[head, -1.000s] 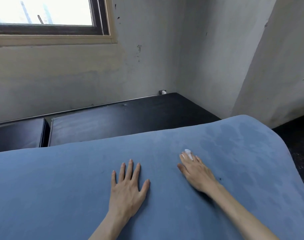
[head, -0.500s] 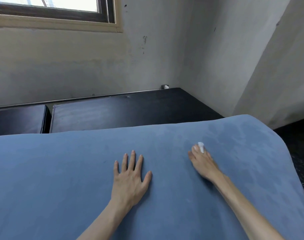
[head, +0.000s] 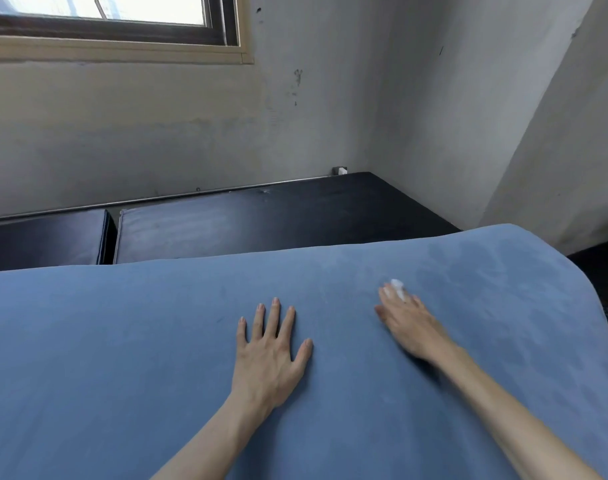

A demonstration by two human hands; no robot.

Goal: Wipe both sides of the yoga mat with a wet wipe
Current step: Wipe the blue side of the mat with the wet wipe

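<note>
The blue yoga mat fills the lower half of the head view, with darker damp patches on its right part. My left hand lies flat on the mat near the middle, fingers spread, holding nothing. My right hand presses palm-down on the mat to the right of it, blurred by motion. A white wet wipe sticks out from under its fingertips; most of the wipe is hidden beneath the hand.
Beyond the mat's far edge lie dark padded floor cushions against a grey wall. A window is at the top left. A wall corner juts out at the right, with dark floor beside the mat's right edge.
My right hand with the wipe slid away from me and right over the mat, then back slightly left. My left hand stayed flat in place. The camera tilted a little.
</note>
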